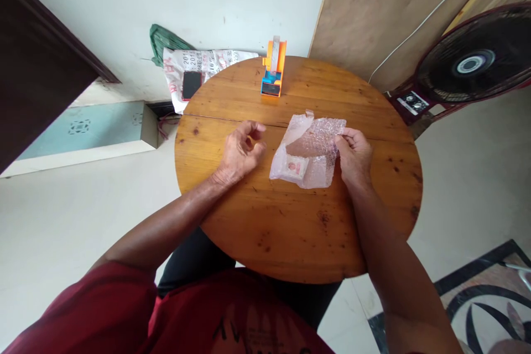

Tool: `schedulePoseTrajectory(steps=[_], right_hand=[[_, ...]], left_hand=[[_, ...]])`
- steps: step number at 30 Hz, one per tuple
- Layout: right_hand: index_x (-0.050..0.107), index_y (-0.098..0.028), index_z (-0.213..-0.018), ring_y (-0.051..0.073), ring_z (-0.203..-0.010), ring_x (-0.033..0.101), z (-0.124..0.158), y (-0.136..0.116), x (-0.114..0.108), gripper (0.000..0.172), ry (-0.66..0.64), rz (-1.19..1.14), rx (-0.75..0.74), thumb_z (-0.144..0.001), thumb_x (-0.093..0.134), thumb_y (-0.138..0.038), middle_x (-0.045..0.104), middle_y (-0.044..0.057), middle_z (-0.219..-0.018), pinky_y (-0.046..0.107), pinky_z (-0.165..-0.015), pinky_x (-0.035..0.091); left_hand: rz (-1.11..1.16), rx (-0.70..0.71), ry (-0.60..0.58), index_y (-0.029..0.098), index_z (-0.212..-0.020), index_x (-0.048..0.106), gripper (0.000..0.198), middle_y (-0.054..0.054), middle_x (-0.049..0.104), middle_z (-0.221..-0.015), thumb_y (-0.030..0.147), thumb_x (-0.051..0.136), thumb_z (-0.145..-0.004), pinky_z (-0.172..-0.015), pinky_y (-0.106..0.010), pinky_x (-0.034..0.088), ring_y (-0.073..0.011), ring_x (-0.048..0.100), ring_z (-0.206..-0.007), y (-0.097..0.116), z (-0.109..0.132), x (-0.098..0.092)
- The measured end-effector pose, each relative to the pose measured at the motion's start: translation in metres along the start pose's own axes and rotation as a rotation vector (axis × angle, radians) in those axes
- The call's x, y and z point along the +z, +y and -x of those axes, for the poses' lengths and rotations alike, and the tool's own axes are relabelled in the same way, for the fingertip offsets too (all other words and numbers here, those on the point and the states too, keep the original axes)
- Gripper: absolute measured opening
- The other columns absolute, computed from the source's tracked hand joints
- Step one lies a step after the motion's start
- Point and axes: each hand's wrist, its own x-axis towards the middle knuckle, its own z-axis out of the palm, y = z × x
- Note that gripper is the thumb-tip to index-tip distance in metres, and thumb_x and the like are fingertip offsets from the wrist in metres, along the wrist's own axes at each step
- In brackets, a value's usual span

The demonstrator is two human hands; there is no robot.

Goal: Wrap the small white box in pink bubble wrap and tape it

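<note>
A crumpled sheet of bubble wrap, clear with a pinkish tint, lies on the round wooden table. Near its front left part sits a small, pale, squarish item with a reddish print; the film seems to lie partly over it. My right hand pinches the right edge of the wrap between thumb and fingers. To the left of the wrap, my left hand hovers apart from it, fingers curled but the thumb and forefinger separated, with nothing visible between them.
An orange and blue tape dispenser stands at the table's back edge. Behind the left edge lie a printed white sack, a dark phone and a green bag. A large fan stands at the right.
</note>
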Motion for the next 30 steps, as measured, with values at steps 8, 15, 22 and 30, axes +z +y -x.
schedulePoseTrajectory(steps=[8,15,22,30], right_hand=[[0.064,-0.022,-0.102,0.022,-0.087,0.072,0.004,0.002,0.001,0.023,-0.088,0.171,-0.139,-0.081,0.063,-0.032,0.076,0.005,-0.095,0.040,-0.082,0.056],[0.063,-0.022,-0.101,0.020,-0.083,0.072,0.002,-0.002,0.000,0.023,-0.083,0.117,-0.112,-0.080,0.062,-0.033,0.076,0.004,-0.092,0.037,-0.078,0.055],[0.063,-0.023,-0.100,0.023,-0.077,0.070,-0.003,-0.001,-0.010,0.024,-0.057,0.313,-0.111,-0.078,0.060,-0.032,0.075,0.004,-0.086,0.038,-0.074,0.053],[0.059,-0.026,-0.120,0.020,-0.072,0.064,-0.004,-0.007,-0.022,0.044,-0.002,0.524,-0.187,-0.077,0.065,-0.034,0.073,0.004,-0.097,0.039,-0.074,0.052]], left_hand=[[-0.206,0.589,-0.601,0.021,-0.140,0.055,0.049,-0.014,0.060,-0.142,0.043,0.050,-0.096,-0.122,-0.059,0.009,-0.0348,0.022,-0.154,0.021,0.008,0.007],[-0.317,0.411,-0.621,0.023,-0.086,0.075,0.034,-0.007,0.073,-0.091,0.045,0.051,-0.096,-0.123,-0.060,0.003,-0.0338,0.036,-0.147,0.039,-0.023,0.013],[-0.638,0.139,-0.358,0.023,-0.073,0.071,0.014,-0.006,0.073,-0.087,0.034,0.070,-0.081,-0.114,-0.074,-0.002,-0.0399,0.045,-0.134,0.007,-0.031,0.000],[-0.572,0.368,-0.443,0.019,-0.118,0.068,0.034,-0.013,0.068,-0.126,0.030,0.060,-0.087,-0.113,-0.054,0.036,-0.0343,0.049,-0.135,0.020,-0.012,-0.011]])
